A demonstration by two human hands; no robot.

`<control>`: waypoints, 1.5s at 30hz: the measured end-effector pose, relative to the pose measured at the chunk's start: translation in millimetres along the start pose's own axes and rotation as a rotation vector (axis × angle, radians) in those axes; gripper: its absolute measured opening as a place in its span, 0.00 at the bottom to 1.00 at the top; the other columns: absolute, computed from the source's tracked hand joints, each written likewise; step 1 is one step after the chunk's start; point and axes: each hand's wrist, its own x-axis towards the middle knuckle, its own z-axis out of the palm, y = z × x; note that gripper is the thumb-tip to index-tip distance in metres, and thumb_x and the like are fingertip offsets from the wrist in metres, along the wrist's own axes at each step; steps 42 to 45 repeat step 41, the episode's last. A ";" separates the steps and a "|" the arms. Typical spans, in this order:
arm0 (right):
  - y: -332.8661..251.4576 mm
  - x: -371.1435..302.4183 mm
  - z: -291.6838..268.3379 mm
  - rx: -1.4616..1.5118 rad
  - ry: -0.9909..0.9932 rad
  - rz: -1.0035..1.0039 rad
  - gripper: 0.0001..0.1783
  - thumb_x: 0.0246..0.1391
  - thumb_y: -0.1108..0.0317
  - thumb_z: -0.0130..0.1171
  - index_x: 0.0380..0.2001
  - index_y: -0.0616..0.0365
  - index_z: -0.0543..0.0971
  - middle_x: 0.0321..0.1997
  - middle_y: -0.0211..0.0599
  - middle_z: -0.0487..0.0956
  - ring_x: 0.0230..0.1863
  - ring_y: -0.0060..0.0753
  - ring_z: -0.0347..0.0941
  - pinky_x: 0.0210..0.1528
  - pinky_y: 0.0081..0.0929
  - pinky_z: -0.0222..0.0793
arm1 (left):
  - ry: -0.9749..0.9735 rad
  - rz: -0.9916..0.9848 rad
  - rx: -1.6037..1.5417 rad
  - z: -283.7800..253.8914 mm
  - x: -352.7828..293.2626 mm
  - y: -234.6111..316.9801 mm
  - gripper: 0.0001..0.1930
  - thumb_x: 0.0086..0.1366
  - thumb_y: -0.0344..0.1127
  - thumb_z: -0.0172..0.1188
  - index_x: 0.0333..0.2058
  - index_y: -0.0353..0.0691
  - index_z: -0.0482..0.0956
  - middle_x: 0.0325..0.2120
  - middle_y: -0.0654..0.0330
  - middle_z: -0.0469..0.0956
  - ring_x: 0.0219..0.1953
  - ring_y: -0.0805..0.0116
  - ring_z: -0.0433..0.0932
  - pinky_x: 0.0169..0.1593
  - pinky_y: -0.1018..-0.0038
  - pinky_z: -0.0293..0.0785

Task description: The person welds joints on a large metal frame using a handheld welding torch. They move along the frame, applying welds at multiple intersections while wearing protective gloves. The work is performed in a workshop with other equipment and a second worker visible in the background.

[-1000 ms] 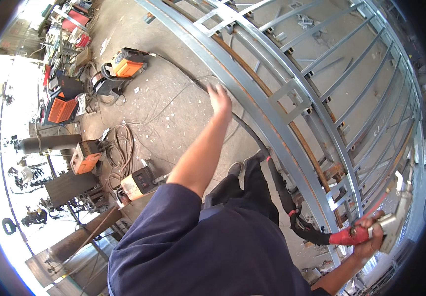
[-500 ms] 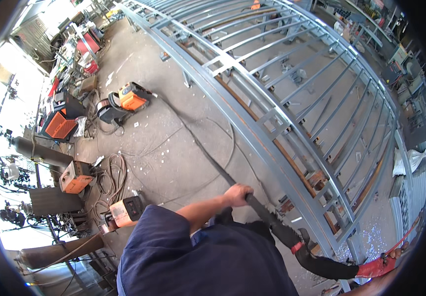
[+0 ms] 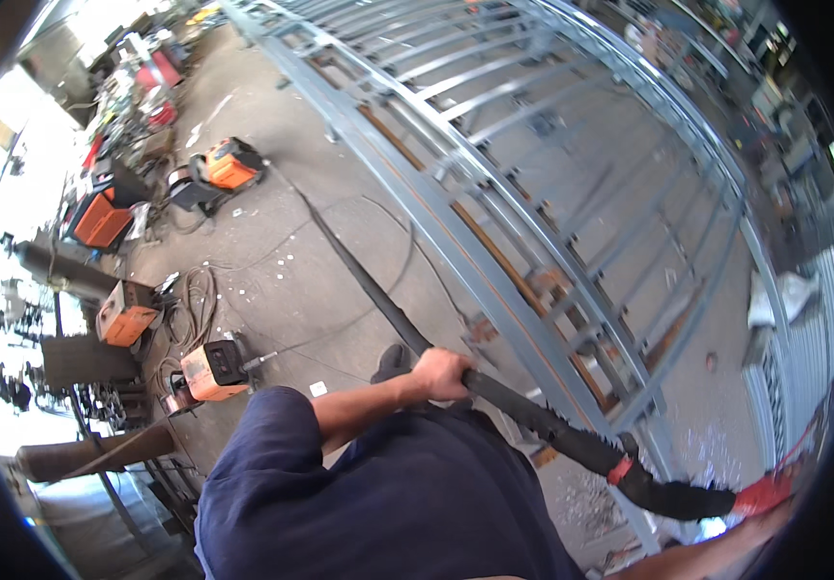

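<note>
A thick black welding cable [image 3: 369,290] runs from the orange wire feeder [image 3: 230,164] on the floor to my left hand [image 3: 443,374], whose fingers are wrapped round it in front of my body. Beyond that hand a wider black sleeve [image 3: 533,419] covers the cable, with a red band [image 3: 620,470] around it, and it bends toward a red section [image 3: 763,491] at the lower right. My right hand [image 3: 792,505] meets the red section, apparently closed on it; its fingers are partly lost in the dark rim. Whatever lies past the red section is hidden.
A long grey steel frame [image 3: 494,261] with many crossbars fills the right side. Orange-and-black machines [image 3: 216,371], coiled hoses [image 3: 190,314] and gas cylinders [image 3: 93,454] stand left. Another cable [image 3: 412,232] and scraps lie across the floor. Corrugated sheets [image 3: 804,338] stack at far right.
The whole view has shifted, so the floor machines and frame sit further left and higher. My left hand keeps its grip on the cable. A dark shoe and more of my right forearm now show.
</note>
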 end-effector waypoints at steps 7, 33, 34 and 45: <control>24.2 167.8 -88.7 0.011 -0.090 0.015 0.28 0.72 0.53 0.47 0.64 0.64 0.70 0.54 0.43 0.76 0.49 0.32 0.76 0.55 0.35 0.73 | -0.299 -0.031 -0.140 57.1 -5.1 64.3 0.22 0.51 0.55 0.70 0.41 0.49 0.86 0.33 0.51 0.84 0.41 0.46 0.83 0.44 0.54 0.79; 170.2 149.9 300.1 -0.646 -1.023 0.449 0.26 0.68 0.50 0.56 0.53 0.64 0.77 0.36 0.38 0.83 0.26 0.26 0.80 0.28 0.25 0.78 | -0.560 0.126 -0.614 -20.1 207.3 28.9 0.19 0.66 0.46 0.67 0.49 0.39 0.83 0.44 0.51 0.83 0.49 0.55 0.83 0.53 0.63 0.79; 198.8 132.4 312.8 -0.648 -1.104 0.531 0.26 0.68 0.50 0.56 0.53 0.64 0.77 0.35 0.38 0.83 0.26 0.26 0.80 0.27 0.25 0.78 | -0.432 0.014 -0.554 -39.1 222.2 15.8 0.17 0.66 0.42 0.68 0.48 0.39 0.84 0.41 0.52 0.85 0.45 0.56 0.84 0.51 0.65 0.80; 320.2 60.4 350.7 -0.661 -1.587 0.876 0.40 0.57 0.50 0.68 0.67 0.57 0.67 0.38 0.43 0.84 0.28 0.35 0.83 0.35 0.37 0.84 | -0.025 -0.076 -0.307 -119.5 391.7 -21.9 0.18 0.66 0.44 0.64 0.48 0.40 0.84 0.36 0.46 0.86 0.40 0.55 0.87 0.46 0.64 0.81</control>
